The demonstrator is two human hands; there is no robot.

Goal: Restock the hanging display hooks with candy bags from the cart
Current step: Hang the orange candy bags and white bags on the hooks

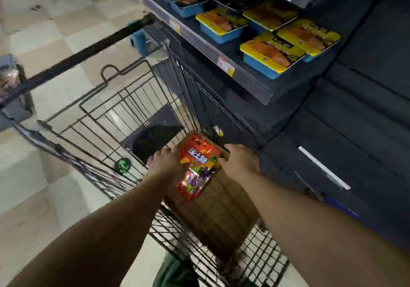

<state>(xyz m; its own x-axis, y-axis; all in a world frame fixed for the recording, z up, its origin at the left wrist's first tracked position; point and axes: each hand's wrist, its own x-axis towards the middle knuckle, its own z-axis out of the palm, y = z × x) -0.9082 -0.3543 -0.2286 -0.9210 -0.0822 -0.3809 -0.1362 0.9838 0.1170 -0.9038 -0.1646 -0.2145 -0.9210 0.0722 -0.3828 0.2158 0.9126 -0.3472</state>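
Both hands clasp an orange candy bag printed 瑞士糖 over the cart.

Orange and red glossy candy bag above the brown cardboard box, bold white-and-blue Chinese characters reading 瑞士糖 across its top, other print too blurred to read

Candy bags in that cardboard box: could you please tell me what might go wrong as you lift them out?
1. The candy bags are held as a loose stack between left hand and right hand; the glossy lower ones could slip back into the cardboard box.
2. The box leans against the cart's wire side; pulling may tip it.
3. The hang-hole tops could snag on the box flap.
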